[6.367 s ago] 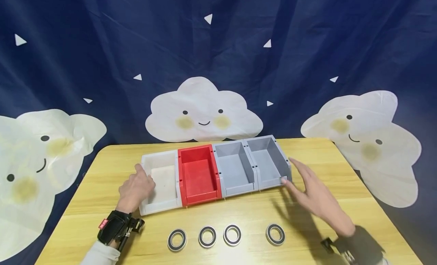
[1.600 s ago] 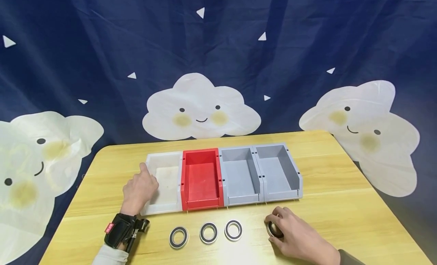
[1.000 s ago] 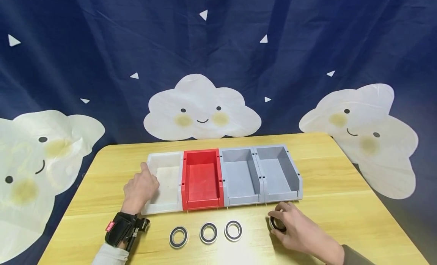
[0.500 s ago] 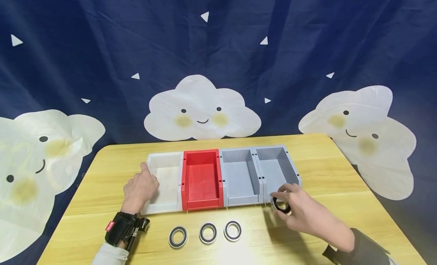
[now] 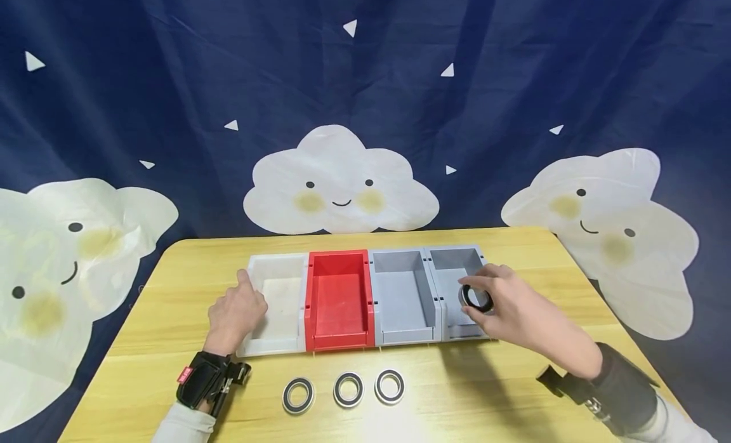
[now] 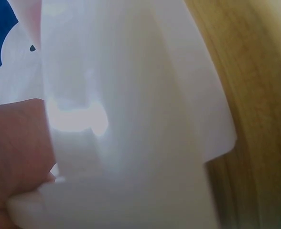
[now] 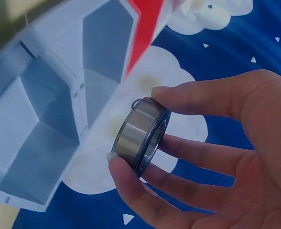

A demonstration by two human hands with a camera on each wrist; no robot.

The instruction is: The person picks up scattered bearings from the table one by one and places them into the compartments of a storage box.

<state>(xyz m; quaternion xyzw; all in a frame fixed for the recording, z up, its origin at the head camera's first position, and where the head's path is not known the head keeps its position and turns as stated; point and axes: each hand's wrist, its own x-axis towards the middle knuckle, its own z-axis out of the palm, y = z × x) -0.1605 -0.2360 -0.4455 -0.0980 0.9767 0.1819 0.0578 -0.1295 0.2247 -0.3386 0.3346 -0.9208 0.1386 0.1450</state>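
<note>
My right hand point(image 5: 516, 313) pinches a ball bearing point(image 5: 477, 299) by its edge, thumb and fingertips on opposite sides, over the far-right grey bin point(image 5: 454, 257). Up close in the right wrist view, the bearing point(image 7: 139, 129) shows a shiny steel outer band and a dark inner face. At the other end of the row, my left hand point(image 5: 235, 316) grips the left wall of the white bin point(image 5: 280, 346). That wall point(image 6: 131, 119) fills much of the left wrist view and hides some of the fingers. Three more bearings lie flat on the table, among them the leftmost bearing point(image 5: 287, 402).
Between the white and far-right bins sit a red bin point(image 5: 339, 341) and another grey bin point(image 5: 404, 335), side by side. All stand on a wood-grain table point(image 5: 183, 271). Behind hangs a dark blue curtain point(image 5: 377, 68) printed with clouds.
Earlier, the right hand took hold of the rightmost bearing on the table. Since then it has lifted it and carried it forward over the far-right bin. The left hand stays at the white bin.
</note>
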